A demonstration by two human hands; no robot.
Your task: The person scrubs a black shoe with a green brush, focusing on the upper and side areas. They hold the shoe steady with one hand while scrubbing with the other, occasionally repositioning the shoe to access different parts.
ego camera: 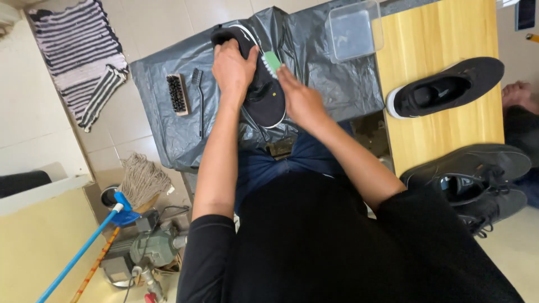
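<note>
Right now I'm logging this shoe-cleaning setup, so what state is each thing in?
left hand: gripping the black shoe
right hand: holding the green brush
black shoe: held over the grey plastic sheet
green brush: bristles against the shoe
wooden brush: lying unused on the sheet
clear container: lid on
second black shoe: resting upright on the wooden table

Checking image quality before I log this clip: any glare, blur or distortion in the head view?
Head view: even indoor light, sharp on the left hand, right hand and black shoe; soft sheen on the grey plastic sheet; wide-angle bending of the floor tiles at the edges; no marked motion blur.
</note>
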